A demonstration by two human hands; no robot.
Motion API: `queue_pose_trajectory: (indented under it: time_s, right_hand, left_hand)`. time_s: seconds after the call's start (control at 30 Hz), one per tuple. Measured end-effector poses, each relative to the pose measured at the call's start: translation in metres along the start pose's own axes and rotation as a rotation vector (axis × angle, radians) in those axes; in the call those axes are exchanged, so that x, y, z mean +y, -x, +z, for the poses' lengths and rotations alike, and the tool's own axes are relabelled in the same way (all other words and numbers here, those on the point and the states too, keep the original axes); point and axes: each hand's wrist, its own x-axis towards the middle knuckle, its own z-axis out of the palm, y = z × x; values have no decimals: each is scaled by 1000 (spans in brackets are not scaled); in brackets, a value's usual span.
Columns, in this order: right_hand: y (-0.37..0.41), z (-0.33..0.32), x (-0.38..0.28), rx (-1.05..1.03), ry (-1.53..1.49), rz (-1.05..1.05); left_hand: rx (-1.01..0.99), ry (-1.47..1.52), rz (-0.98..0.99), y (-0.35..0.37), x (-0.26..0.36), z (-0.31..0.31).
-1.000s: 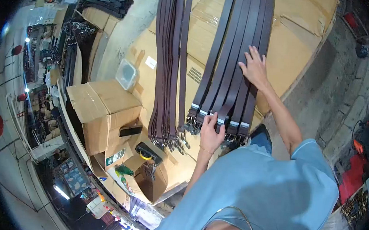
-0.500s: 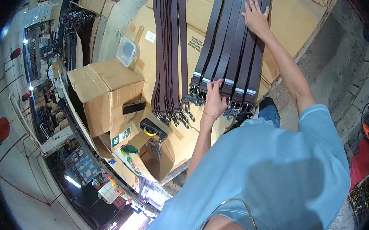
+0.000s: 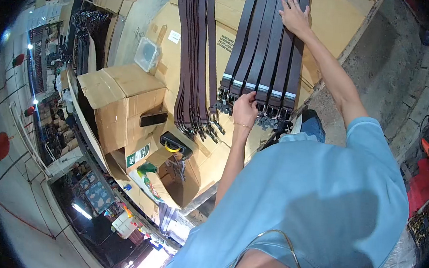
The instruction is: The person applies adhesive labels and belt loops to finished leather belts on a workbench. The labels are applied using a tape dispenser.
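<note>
Dark brown belts [image 3: 267,53] lie side by side on the cardboard, their metal buckles [image 3: 275,122] toward me and pale bands across the straps near that end. My left hand [image 3: 246,110] is at the buckle end, fingers curled and closed on one belt's end, partly hiding it. Farther up the same row, my right hand [image 3: 295,17] rests flat on the straps with its fingers spread. To the left hangs together a second bunch of belts [image 3: 195,58], buckles bunched at the near end; neither hand touches it.
A cardboard box [image 3: 122,102] stands at the left, with a dark phone-like object [image 3: 154,119] against it. Nearby are a black case with a yellow ring [image 3: 176,145], an open carton [image 3: 183,186] holding tools, and a clear plastic tub [image 3: 147,53]. The cardboard's edge [image 3: 347,51] runs along the right.
My left hand's fingers have curled in tighter at the buckle end. My right hand stays spread on the straps, having shifted slightly. The whole view has moved a little.
</note>
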Motion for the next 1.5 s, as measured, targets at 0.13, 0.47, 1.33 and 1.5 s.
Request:
queue_pose_trajectory:
  time_s: [0.13, 0.47, 1.33, 1.5]
  right_hand:
    - [10, -13, -3, 7, -85, 20]
    - [161, -84, -54, 64, -494, 1]
    - [299, 26, -458, -193, -637, -440]
    - [306, 22, -435, -5, -616, -669]
  left_hand:
    - [92, -233, 131, 11, 1, 7]
    - [336, -112, 280, 42, -17, 1]
    - [899, -33, -168, 261, -324, 15]
    - [944, -2, -102, 263, -333, 22]
